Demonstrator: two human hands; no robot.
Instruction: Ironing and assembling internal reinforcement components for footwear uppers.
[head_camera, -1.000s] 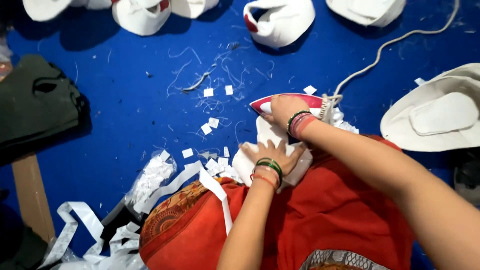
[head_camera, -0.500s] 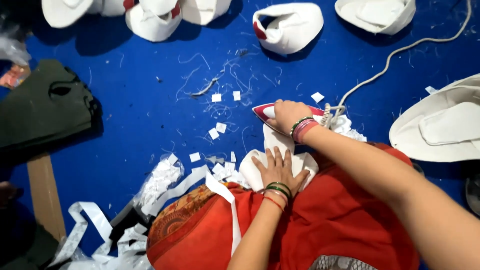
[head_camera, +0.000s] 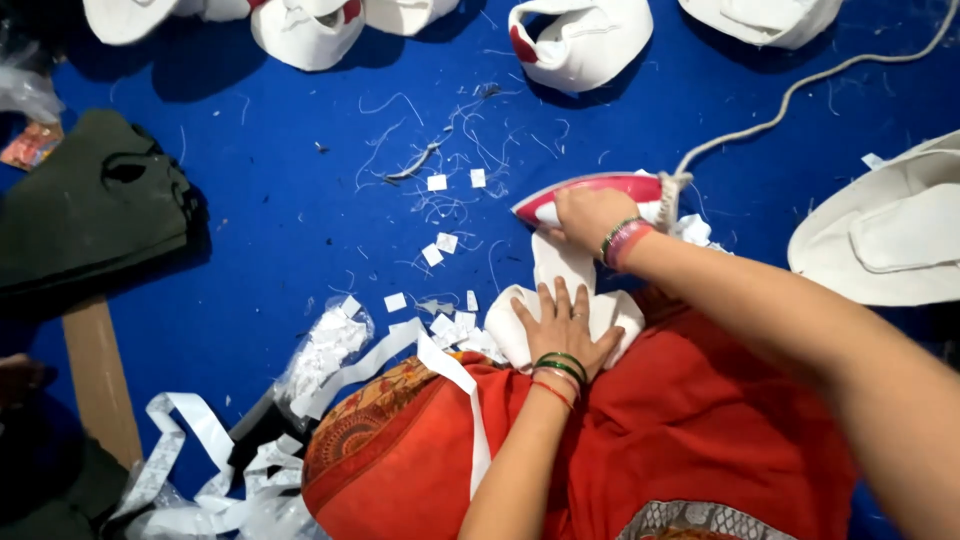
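Observation:
My right hand (head_camera: 590, 215) grips the handle of a red and white clothes iron (head_camera: 585, 193) that rests on a white fabric piece (head_camera: 560, 262) on the blue cloth surface (head_camera: 270, 220). The iron's nose points left. Its pale cord (head_camera: 790, 100) runs off to the upper right. My left hand (head_camera: 565, 325) lies flat, fingers spread, pressing the near end of the same white fabric piece just in front of my red-clad lap (head_camera: 640, 450). Both wrists wear bangles.
Small white square tags (head_camera: 440, 245) and loose threads litter the blue cloth. White fabric caps (head_camera: 580, 40) lie along the far edge, another pale cap (head_camera: 885, 240) at right. Dark green fabric (head_camera: 90, 215) sits left. White ribbon strips (head_camera: 200, 450) pile at lower left.
The iron has slid slightly along the white piece under my right hand. My left hand has flattened and spread wider on the fabric's near end.

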